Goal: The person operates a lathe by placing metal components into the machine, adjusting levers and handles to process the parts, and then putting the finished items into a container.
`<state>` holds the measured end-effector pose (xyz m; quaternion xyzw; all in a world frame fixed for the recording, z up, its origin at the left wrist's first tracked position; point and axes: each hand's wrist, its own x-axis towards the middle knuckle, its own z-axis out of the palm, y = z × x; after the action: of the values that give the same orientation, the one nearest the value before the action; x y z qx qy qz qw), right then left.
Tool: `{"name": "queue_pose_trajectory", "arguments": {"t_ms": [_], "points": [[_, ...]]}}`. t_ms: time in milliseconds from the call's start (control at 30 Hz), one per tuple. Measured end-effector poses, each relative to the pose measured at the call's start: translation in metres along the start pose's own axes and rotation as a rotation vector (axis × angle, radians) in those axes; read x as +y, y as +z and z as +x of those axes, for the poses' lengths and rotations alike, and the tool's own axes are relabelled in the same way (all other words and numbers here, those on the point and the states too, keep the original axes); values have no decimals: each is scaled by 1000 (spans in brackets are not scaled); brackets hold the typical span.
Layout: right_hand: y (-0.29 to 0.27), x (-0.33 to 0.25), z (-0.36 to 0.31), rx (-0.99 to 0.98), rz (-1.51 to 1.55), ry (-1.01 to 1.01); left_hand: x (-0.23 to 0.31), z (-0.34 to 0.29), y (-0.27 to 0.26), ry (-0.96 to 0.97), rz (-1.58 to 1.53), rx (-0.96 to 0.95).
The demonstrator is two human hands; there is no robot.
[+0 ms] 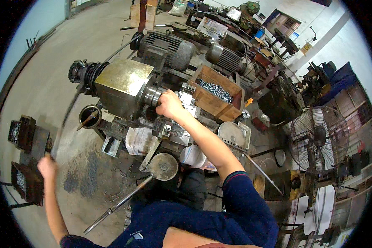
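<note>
My right hand point(169, 105) is closed at the round metal spindle nose point(153, 96) of a small lathe. Its fingers hide whatever they hold there. Behind the spindle is the lathe's boxy headstock point(126, 78), with a worn yellowish top. Out to the left, my left hand point(48, 166) is curled at the lower end of a long dark lever point(67, 118) that comes down from the machine; hand and lever end are smeared by motion. Below my right wrist sits the tool slide point(174, 131), with bolts and metal blocks.
A wooden box point(215, 93) of shiny metal parts stands behind the slide. Dark bins point(27, 182) with small parts are beside my left hand. A round plate point(163, 166) and a long bar handle point(118, 205) jut out before me. A caged fan point(319, 138) stands right.
</note>
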<state>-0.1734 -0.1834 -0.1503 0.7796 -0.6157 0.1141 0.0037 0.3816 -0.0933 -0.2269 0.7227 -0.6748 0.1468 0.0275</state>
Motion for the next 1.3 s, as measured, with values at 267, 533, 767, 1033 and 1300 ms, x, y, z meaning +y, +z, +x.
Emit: {"name": "queue_pose_trajectory", "arguments": {"t_ms": [267, 533, 767, 1033, 1300], "points": [[-18, -2, -21, 162, -55, -155, -67, 62, 37, -112, 103, -12], [-73, 69, -151, 426, 155, -92, 125, 28, 96, -226, -1062, 70], [-71, 142, -324, 201, 73, 561, 221, 20, 166, 357, -221, -338], [-47, 243, -501, -42, -320, 1160, 204, 57, 160, 444, -9, -418], [-6, 221, -556, -174, -527, 1349, 129, 0, 155, 109, -317, -717]]}}
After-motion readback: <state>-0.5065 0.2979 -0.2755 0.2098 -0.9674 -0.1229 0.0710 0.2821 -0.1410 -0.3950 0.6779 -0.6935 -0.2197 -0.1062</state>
